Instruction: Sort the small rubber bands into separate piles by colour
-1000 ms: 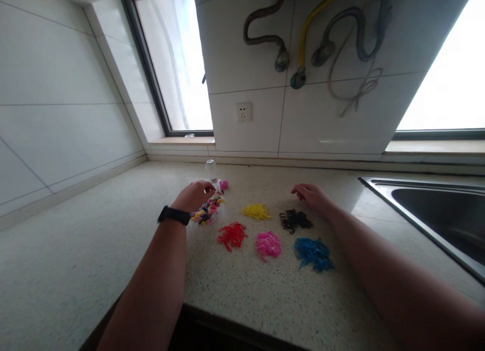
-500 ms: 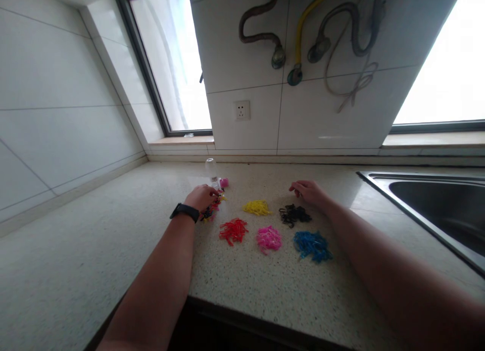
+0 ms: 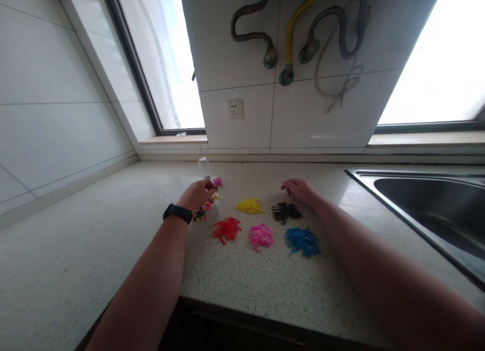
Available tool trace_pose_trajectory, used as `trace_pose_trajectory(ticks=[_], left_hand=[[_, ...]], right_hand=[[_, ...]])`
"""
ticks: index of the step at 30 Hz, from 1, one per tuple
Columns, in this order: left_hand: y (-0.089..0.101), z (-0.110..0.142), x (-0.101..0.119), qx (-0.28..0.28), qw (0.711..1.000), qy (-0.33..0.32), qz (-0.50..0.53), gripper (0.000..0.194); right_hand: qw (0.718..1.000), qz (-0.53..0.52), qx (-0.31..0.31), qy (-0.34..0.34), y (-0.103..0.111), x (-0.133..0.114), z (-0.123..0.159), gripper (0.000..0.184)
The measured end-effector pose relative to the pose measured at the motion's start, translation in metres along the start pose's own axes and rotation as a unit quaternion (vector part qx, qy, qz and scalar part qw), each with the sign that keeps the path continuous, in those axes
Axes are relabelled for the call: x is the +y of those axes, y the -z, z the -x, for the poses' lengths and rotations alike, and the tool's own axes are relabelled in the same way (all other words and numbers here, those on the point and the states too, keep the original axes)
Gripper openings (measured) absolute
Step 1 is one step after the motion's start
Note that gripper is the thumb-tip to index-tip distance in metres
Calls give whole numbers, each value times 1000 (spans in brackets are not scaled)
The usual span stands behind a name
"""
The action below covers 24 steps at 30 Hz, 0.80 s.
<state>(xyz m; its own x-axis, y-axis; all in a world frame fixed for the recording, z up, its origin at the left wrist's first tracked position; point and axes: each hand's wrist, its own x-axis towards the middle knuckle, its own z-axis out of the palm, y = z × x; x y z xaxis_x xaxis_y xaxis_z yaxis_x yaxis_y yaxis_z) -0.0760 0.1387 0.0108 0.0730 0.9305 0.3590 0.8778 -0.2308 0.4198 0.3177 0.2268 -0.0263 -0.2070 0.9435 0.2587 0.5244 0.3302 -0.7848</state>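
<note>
My left hand (image 3: 197,193), with a black watch on the wrist, is over a mixed-colour pile of small rubber bands (image 3: 202,211). Its thumb and fingertips are pinched together; what they hold, if anything, is too small to make out. Behind it are a clear plastic bottle (image 3: 203,165), partly hidden by the hand, and a pink cap (image 3: 217,182). My right hand (image 3: 300,191) rests just behind the black bands (image 3: 286,212), fingers loosely bent and apart, holding nothing visible. Sorted heaps of yellow bands (image 3: 250,205), red bands (image 3: 226,230), pink bands (image 3: 261,236) and blue bands (image 3: 302,241) lie between my arms.
The speckled countertop (image 3: 242,283) ends at a front edge close to me. A steel sink (image 3: 428,204) is set in at the right. Behind stands a tiled wall with a socket (image 3: 235,109), hoses (image 3: 290,38) and windows on both sides.
The whole view has shifted, so everything sits slightly further left. My left fingertips have lifted a little from the mixed pile and drawn together. My right hand stays behind the black bands.
</note>
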Motion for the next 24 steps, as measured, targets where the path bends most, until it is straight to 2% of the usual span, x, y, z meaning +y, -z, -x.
trace_pose_trajectory(ticks=[4,9,14,17,20,24], left_hand=[[-7,0,19,-6,997,-57,55,17],[-16,7,51,-48,983,-121,133,21],[-18,16,76,-77,970,-113,201,25],[-19,18,85,-92,963,-104,232,27],[-22,19,90,-97,952,-101,271,27],[-26,19,90,-90,941,-102,309,26]], right_hand=[[1000,-1,-2,14,-2,-2,1,43],[999,-11,-4,44,-5,-12,5,35],[995,-38,-32,81,-19,-47,16,35],[980,-74,-92,161,-34,-76,32,30],[968,-73,-155,181,-47,-99,49,30],[972,-91,-121,177,-53,-110,60,30]])
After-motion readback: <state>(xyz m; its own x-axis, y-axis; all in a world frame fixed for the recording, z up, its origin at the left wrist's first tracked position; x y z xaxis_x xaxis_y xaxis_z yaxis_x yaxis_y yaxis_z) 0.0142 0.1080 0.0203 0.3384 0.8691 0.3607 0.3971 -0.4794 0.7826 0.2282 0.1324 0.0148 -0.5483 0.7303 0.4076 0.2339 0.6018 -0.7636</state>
